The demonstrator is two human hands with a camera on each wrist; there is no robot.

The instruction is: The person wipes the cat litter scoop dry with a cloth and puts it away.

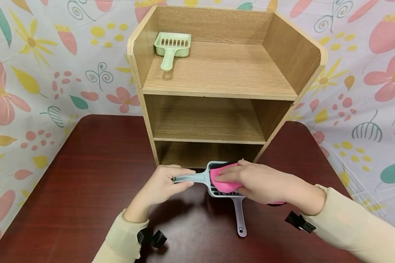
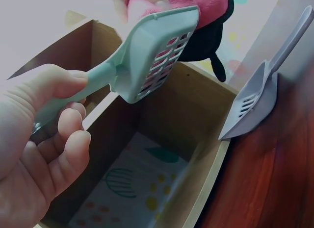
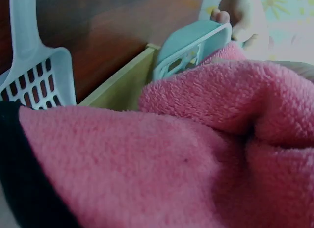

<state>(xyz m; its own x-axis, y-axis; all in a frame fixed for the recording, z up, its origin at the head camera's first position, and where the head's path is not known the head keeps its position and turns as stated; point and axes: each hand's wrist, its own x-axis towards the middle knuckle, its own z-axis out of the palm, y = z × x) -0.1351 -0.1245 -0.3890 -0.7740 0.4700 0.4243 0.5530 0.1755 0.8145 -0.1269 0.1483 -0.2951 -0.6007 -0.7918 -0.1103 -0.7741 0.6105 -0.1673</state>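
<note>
My left hand (image 1: 162, 184) grips the handle of a light blue slotted litter scoop (image 1: 191, 178), thumb on one side and fingers curled on the other. The scoop (image 2: 157, 46) is held up off the table, its basin toward my right hand (image 1: 261, 180). That hand holds a fluffy pink cloth (image 1: 224, 185) with a black edge and presses it into the basin. In the right wrist view the cloth (image 3: 137, 164) fills most of the picture and hides the hand. A pale lavender scoop (image 1: 239, 215) stands below, its basin largely covered by the blue one in the head view.
A wooden shelf unit (image 1: 217, 93) stands at the back of the dark red table (image 1: 69, 204). On its top level, at the left, sits a pale green scoop (image 1: 172, 45). Flower-patterned fabric (image 1: 33, 73) hangs behind and beside the table.
</note>
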